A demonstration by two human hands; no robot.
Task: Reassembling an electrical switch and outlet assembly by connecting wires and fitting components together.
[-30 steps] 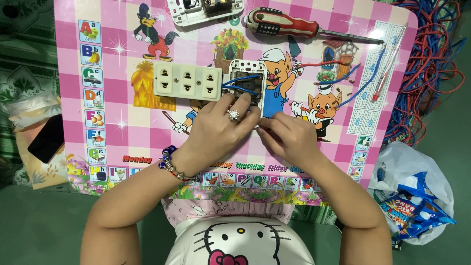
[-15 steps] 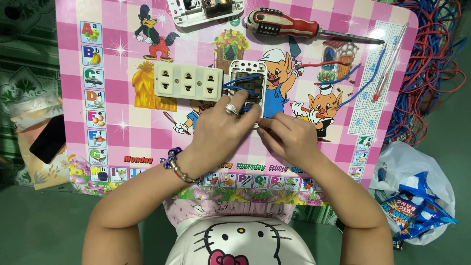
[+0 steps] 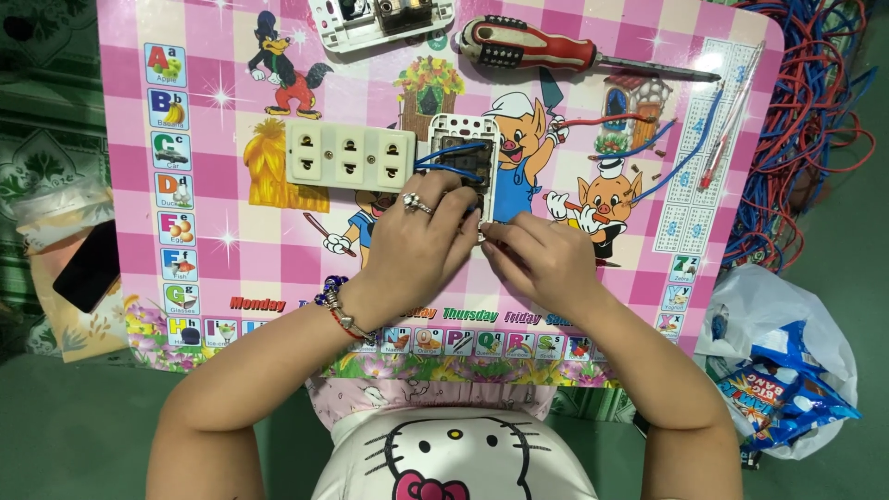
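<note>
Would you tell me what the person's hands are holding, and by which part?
Both hands, left hand and right hand, grip the white switch module with blue wires at its near, lower end; the fingers hide the exact contact.

The light is bright and even, and the colours on the pink table (image 3: 185, 120) look strong and clear. Soft little shadows sit under the left hand (image 3: 417, 245) and the right hand (image 3: 546, 259), and a faint shine shows on the screwdriver (image 3: 546, 51) handle. Almost everything looks sharp, but the green floor (image 3: 74, 435) at the edges is darker and the sides bend a little.
</note>
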